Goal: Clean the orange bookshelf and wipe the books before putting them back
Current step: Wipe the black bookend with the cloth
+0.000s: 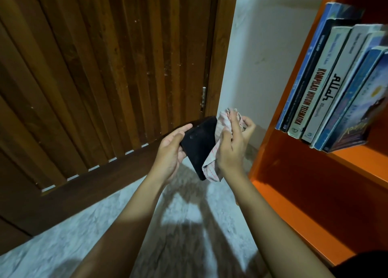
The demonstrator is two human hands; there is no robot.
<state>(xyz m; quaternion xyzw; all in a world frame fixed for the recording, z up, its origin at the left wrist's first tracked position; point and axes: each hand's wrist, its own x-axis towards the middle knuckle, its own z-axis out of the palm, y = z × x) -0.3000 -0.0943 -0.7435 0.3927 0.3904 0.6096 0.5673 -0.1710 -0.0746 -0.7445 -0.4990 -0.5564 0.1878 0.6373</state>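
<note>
My left hand (171, 149) holds a black book (199, 145) from below and the left side, thumb on its dusty cover. My right hand (233, 143) grips a crumpled pink-and-white checked cloth (212, 164) against the book's right edge. The orange bookshelf (294, 172) stands at the right. On its upper shelf several books (336, 84) lean spine-out, among them white and blue ones. The shelf board below them is bare.
A dark wooden slatted door (105, 78) fills the left and back. A white wall strip (262, 67) lies between the door and the bookshelf. The floor (105, 225) is pale marbled tile, with shadows of my arms on it.
</note>
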